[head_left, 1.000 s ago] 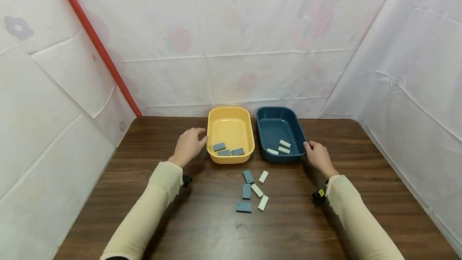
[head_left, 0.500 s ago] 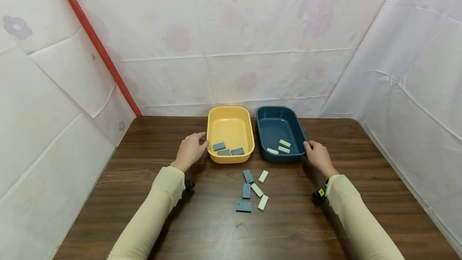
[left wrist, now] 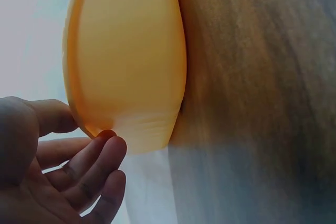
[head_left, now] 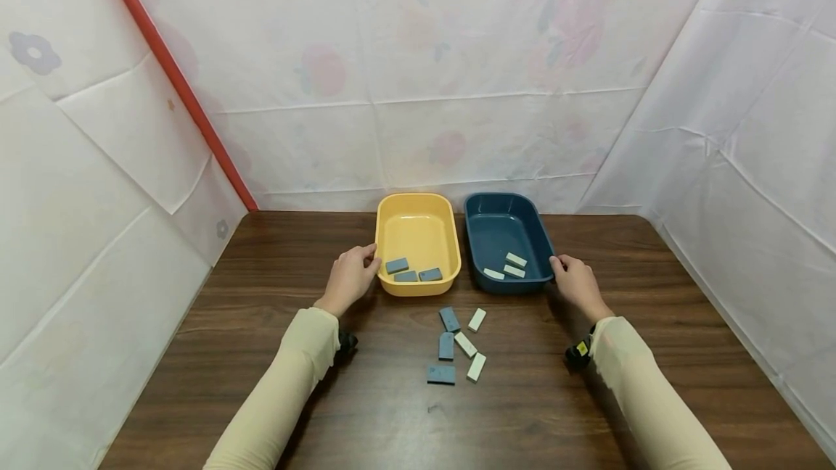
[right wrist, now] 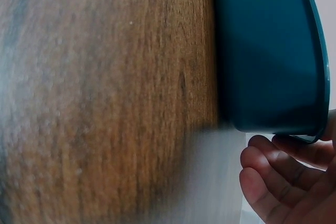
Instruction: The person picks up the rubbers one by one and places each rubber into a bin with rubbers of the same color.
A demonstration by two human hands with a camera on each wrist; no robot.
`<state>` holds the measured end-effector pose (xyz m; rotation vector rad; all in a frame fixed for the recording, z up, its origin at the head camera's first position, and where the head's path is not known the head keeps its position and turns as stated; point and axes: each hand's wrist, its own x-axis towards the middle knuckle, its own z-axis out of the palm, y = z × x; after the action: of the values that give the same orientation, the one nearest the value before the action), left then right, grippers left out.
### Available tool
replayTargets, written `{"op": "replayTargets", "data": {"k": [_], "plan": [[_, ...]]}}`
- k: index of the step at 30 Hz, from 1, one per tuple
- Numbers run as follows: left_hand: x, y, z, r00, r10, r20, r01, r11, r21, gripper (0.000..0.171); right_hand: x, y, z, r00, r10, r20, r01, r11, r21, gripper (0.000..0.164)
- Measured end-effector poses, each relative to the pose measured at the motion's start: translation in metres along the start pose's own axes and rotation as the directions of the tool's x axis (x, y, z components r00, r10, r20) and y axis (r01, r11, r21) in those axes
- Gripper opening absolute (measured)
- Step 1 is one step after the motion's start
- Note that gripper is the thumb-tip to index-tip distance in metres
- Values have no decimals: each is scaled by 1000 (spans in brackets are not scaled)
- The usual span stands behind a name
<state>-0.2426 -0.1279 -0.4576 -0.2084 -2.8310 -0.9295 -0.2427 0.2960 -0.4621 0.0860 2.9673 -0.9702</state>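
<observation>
My left hand (head_left: 350, 278) pinches the left rim of a yellow tray (head_left: 418, 288), thumb over the edge and fingers against the outer wall, as the left wrist view shows. Three grey-blue rectangular blocks (head_left: 396, 265) lie at the tray's near end. On the other side, my right hand (head_left: 578, 284) holds the right rim of a dark blue tray (head_left: 511, 286) near its front corner. In the right wrist view its fingers (right wrist: 265, 169) sit under the rim, and the thumb is mostly hidden. Three pale rectangular blocks (head_left: 514, 271) lie in the blue tray.
In front of the trays, three grey-blue blocks (head_left: 446, 346) and three pale blocks (head_left: 476, 367) lie loose on the brown wooden table (head_left: 366, 412). White patterned sheeting (head_left: 418, 78) hangs behind and at both sides, with a red strip (head_left: 176, 82) at the back left corner.
My left hand has slid slightly toward me along the yellow tray's side and closed onto its rim. The right hand, both trays and the blocks stay as they were.
</observation>
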Motion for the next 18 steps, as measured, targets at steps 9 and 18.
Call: {"op": "replayTargets", "data": {"k": [9,18], "plan": [[-1,-1,1,1000,-10,3,10,1000,-19,41,-1,1,0,1000,11,12,-11,1000,16,55],[-2,-1,2,1000,-17,8,17,999,-32,41,-6,2,-3,998,4,-59,-1,999,43,60]]}}
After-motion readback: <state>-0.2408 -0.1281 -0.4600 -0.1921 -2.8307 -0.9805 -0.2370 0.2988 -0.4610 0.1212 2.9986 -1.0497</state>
